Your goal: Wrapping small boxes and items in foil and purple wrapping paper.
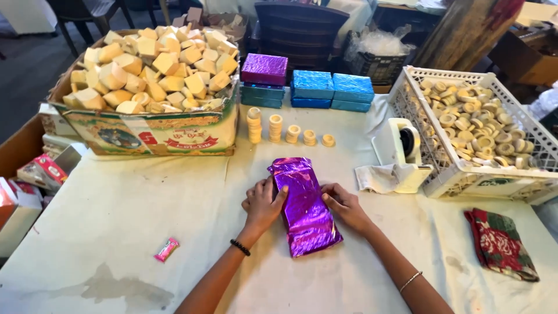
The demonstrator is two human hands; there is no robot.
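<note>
Pressing down from both sides, the person's hands bear on a long purple foil-wrapped bundle (304,204) lying near the middle of the cloth-covered table (116,221); the left hand (263,204) is curled against its left edge, fingers flat on the foil; the right hand (344,206) rests fingertips on its right edge; neither hand is closed round the bundle. Foil covers the bundle on every visible face, though it looks loose and crinkled at both ends, so by my judgement the wrapping is partly done and the ends want folding. Finished packs stand at the far edge: one purple pack (265,68) atop teal ones, with blue packs (332,90) beside; small stacks of pale rings (289,131) stand just before them, unwrapped. Much stock remains: a cardboard box (151,131) heaped with pale yellow blocks at left; a white crate (482,180) of rings at right. A tape dispenser (405,148) sits beside the crate.
</note>
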